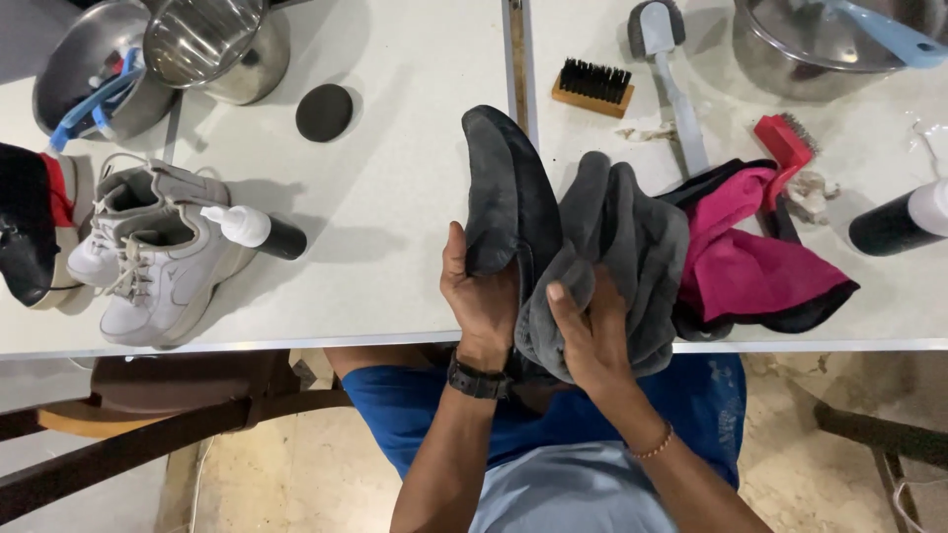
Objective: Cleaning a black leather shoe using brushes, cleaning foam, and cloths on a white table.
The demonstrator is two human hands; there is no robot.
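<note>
The left hand (481, 301) gripped a dark grey shoe (509, 192) from below, sole turned outward and toe pointing away, over the near edge of the white counter (395, 197). The right hand (591, 336) was clenched around a grey cloth (622, 247), pressing it against the shoe's side. Just right of the shoe lay a pink cloth (750, 266) with a red brush (785, 143) beyond it. Well left of the shoe stood a pair of white sneakers (148, 257), a black-and-white bottle (255, 230) lying against them.
</note>
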